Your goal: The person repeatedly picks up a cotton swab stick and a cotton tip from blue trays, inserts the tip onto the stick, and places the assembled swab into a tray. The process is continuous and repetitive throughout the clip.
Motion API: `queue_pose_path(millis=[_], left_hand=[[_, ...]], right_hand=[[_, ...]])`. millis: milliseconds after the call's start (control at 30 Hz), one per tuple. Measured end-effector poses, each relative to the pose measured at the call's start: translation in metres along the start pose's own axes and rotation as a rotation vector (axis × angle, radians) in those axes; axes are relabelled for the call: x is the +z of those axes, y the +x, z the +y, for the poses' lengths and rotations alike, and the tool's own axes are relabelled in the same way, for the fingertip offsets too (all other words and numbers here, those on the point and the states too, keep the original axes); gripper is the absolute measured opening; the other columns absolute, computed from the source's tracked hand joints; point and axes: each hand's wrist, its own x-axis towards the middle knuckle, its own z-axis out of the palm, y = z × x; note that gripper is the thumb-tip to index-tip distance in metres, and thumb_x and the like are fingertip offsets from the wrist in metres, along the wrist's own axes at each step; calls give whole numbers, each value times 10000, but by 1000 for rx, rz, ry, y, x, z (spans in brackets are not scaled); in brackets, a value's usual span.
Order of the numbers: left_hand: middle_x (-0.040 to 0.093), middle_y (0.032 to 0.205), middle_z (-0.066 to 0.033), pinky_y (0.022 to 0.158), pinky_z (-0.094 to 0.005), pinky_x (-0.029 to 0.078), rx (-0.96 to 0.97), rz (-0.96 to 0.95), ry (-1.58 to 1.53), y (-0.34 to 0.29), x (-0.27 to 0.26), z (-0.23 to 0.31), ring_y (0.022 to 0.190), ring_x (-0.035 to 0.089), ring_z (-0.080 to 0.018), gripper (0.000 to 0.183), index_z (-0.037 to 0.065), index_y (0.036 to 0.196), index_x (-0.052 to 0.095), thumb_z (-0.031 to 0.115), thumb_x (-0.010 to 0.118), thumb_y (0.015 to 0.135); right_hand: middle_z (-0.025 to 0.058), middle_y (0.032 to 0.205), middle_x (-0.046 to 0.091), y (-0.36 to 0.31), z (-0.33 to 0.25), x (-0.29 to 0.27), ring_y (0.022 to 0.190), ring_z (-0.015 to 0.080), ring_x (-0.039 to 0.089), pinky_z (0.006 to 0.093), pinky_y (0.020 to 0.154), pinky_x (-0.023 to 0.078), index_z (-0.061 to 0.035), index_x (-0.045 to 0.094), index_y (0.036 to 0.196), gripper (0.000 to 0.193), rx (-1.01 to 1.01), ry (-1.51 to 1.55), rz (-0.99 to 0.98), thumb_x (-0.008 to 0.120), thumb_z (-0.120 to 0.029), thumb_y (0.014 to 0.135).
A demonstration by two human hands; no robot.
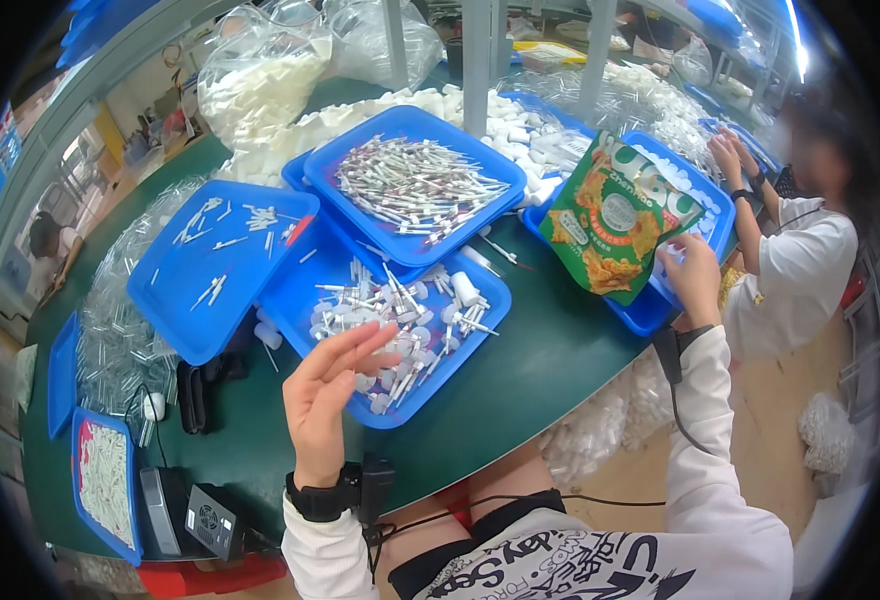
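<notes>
Head view: your left hand [335, 385] is raised over the near edge of the blue tray [465, 360] of small white parts [400, 320], palm up, fingers spread and loosely curled, holding nothing that I can make out. Your right hand [692, 278] is out to the right, fingers closed on the lower right corner of the green snack bag [615, 215], which lies tilted across the rim of another blue tray [650, 312]. Behind the parts tray, partly overlapping it, a second tray [415, 180] holds a denser heap of thin pin-like pieces, and a nearly bare tray [215, 265] lies to the left. A co-worker's hands [728, 152] work at the far right, well apart from yours.

By my judgement, you would do well to grip the bag with more than its corner, since a thin film corner can slip. Keep it clear of the loose parts so nothing is swept off the tray. Lower your left hand onto the table [540, 360] rim to steady yourself.
</notes>
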Motion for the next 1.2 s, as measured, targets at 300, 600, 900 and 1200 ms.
queue_pose_path(millis=[300,600,900,1200], left_hand=[[686,950,-134,662,-222,467,138,201,281,-7,5,-3,762,643,-165,172,-51,1041,694,26,583,935],[635,889,-72,778,-282,453,295,293,69,2,-6,-10,799,588,-154,342,-30,1102,642,255,467,1028],[479,668,3,493,-231,245,-44,256,319,-6,-5,-6,572,359,-55,323,-10,1036,579,204,351,959],[569,677,-37,545,-240,393,8,219,504,-2,2,-13,599,503,-86,198,-19,1023,609,80,439,1006]], right_hand=[[122,918,688,-47,-135,-68,777,145,684,227,669,528,1,555,1048,230,-141,997,421,662,34,847],[92,943,675,-47,-277,-26,719,123,650,236,656,515,40,606,1158,305,-409,1473,-919,678,-37,871],[123,1023,701,-68,-287,15,974,183,681,267,817,529,31,564,1149,212,-363,1531,-908,541,-89,976],[190,1056,695,-73,-283,15,981,183,676,277,838,521,20,518,1136,206,-520,1503,-891,570,-61,954]])
